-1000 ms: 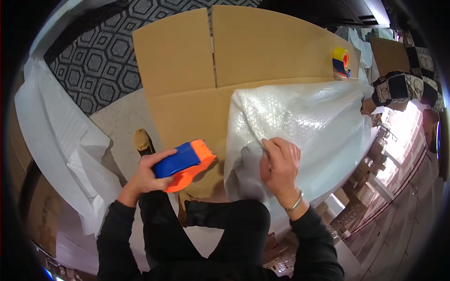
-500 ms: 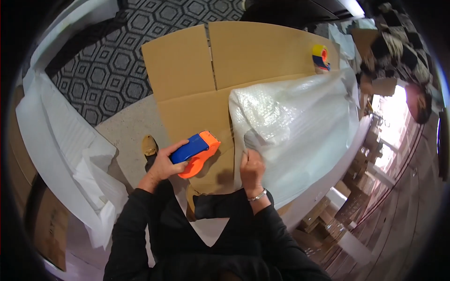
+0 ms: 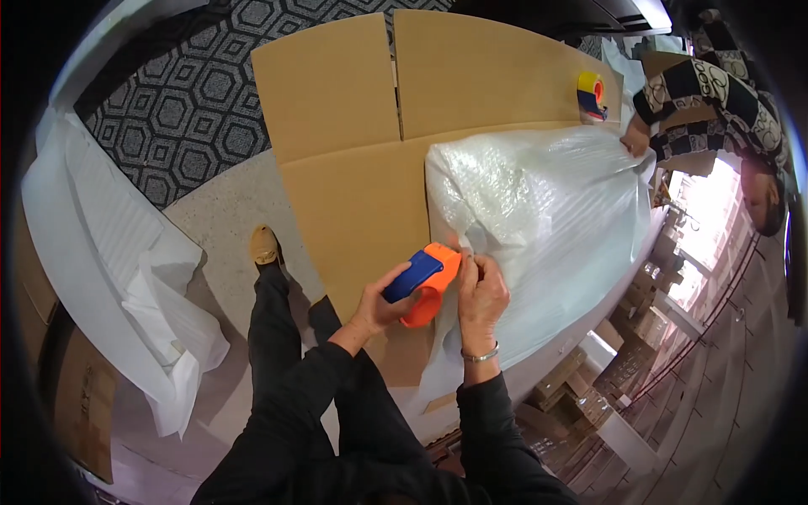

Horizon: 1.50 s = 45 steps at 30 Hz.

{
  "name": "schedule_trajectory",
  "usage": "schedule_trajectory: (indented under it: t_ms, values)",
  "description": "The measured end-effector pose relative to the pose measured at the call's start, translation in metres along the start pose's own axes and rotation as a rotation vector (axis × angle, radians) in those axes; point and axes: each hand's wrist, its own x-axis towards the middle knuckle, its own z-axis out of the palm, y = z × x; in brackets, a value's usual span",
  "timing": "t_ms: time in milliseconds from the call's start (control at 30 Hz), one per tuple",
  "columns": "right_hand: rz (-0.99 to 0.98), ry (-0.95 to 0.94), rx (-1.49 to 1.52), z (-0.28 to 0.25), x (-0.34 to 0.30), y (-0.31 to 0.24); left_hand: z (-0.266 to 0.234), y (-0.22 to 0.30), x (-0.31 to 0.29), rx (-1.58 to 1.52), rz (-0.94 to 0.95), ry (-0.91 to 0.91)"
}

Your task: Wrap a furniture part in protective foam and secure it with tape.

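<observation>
My left hand (image 3: 376, 305) grips an orange and blue tape dispenser (image 3: 423, 282) by its blue handle. Its orange front is against the near corner of a large bundle wrapped in clear bubble wrap (image 3: 547, 219). My right hand (image 3: 481, 290) is beside the dispenser, with its fingers pinching the wrap or the tape end at the dispenser's front. The bundle lies on a big flattened cardboard box (image 3: 353, 151) spread over the floor.
A second tape dispenser, yellow and blue (image 3: 590, 91), sits at the cardboard's far right corner. Another person in a patterned sleeve (image 3: 715, 93) holds the bundle's far end. White foam sheets (image 3: 109, 252) lie at left. My shoe (image 3: 264, 246) rests on grey floor beside a patterned carpet (image 3: 185, 101).
My two hands have come together: the dispenser moved right to the bundle's corner, and my right hand shifted from flat on the wrap to pinching at the dispenser's front.
</observation>
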Motion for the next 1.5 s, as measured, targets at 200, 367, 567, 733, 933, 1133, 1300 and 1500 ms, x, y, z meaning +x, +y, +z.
schedule_trajectory:
  t_ms: [200, 367, 567, 733, 933, 1133, 1300, 1500]
  values:
    - [-0.286, -0.199, 0.188, 0.018, 0.012, -0.037, -0.022, 0.027, 0.021, 0.038, -0.001, -0.127]
    - [0.094, -0.475, 0.297, 0.041, 0.046, -0.026, -0.044, 0.092, 0.06, 0.244, -0.133, -0.325]
    - [0.131, -0.559, 0.482, 0.043, 0.049, -0.011, -0.026, 0.159, 0.099, 0.814, -0.094, -0.553]
    - [0.201, -0.486, 0.602, 0.034, 0.041, -0.016, -0.003, 0.174, 0.087, 0.998, -0.039, -0.525]
    - [0.274, -0.551, 0.733, 0.042, 0.043, -0.005, 0.0, 0.164, -0.012, 1.257, 0.607, -0.266]
    - [0.129, 0.239, 0.602, 0.073, -0.017, -0.001, 0.044, 0.223, -0.067, 1.318, 0.652, -0.425]
    - [0.118, 0.264, 0.567, 0.068, -0.093, 0.049, 0.167, 0.193, 0.01, 1.626, 1.257, -0.868]
    - [0.287, 0.04, 0.544, 0.058, -0.14, 0.095, 0.122, 0.127, -0.013, 1.33, 0.832, -0.743]
